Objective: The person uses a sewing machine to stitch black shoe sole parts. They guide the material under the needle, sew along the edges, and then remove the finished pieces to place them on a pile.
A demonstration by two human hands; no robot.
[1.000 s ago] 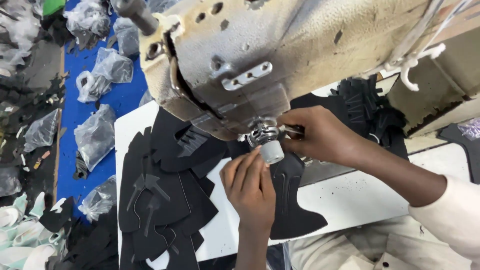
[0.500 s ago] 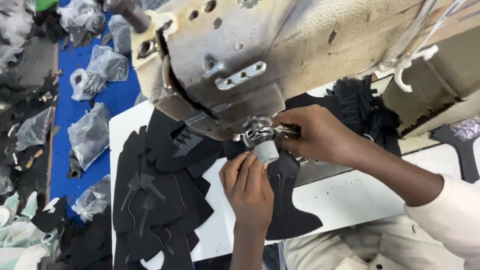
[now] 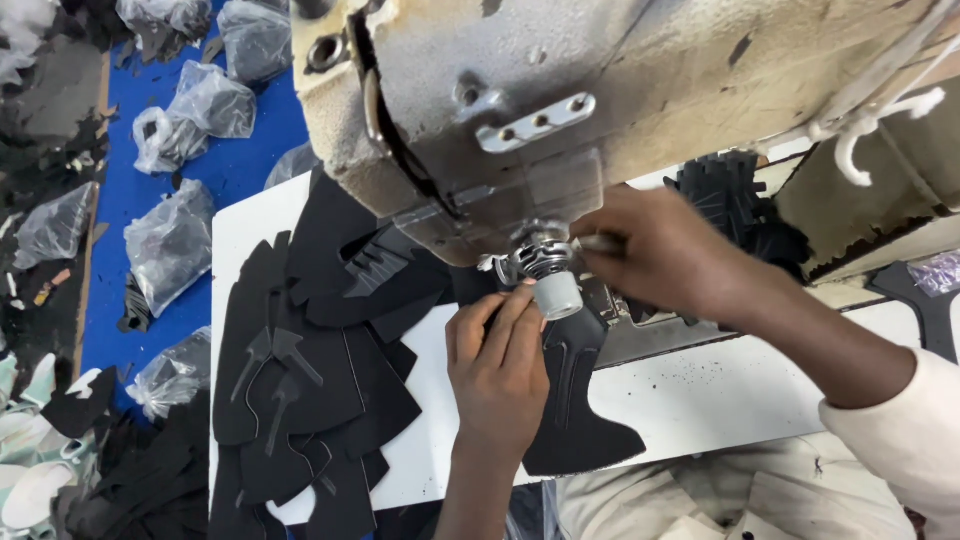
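The work surface is a white sewing table (image 3: pixel 700 400), with small dark specks on it near the machine. Beyond its far edge, a blue floor (image 3: pixel 230 170) runs down the left side of the view. On this floor lie several clear plastic bags (image 3: pixel 170 240) filled with dark pieces, and at the lower left there are loose black scraps and some pale shapes.

A big, worn, cream-coloured industrial sewing machine head (image 3: pixel 600 90) fills the top of the view and hides much of the table behind it. A white cord (image 3: pixel 880 130) hangs at its right side. On the left part of the table lies a wide stack of black cut shoe-upper pieces (image 3: pixel 300 380), overlapping each other. A second bundle of black pieces (image 3: pixel 735 200) stands behind the right forearm.

Under the needle area sits a small grey roller foot (image 3: pixel 557 295) with its metal parts above. The black piece being sewn (image 3: pixel 575 410) lies flat on the table just below the roller and reaches toward the person. The left hand (image 3: pixel 500 370) rests on this piece, fingers together, fingertips touching the roller area. The right hand (image 3: pixel 670 255) comes from the right side and its fingers are pinched on a small metal part beside the roller; what exactly it is I cannot tell.
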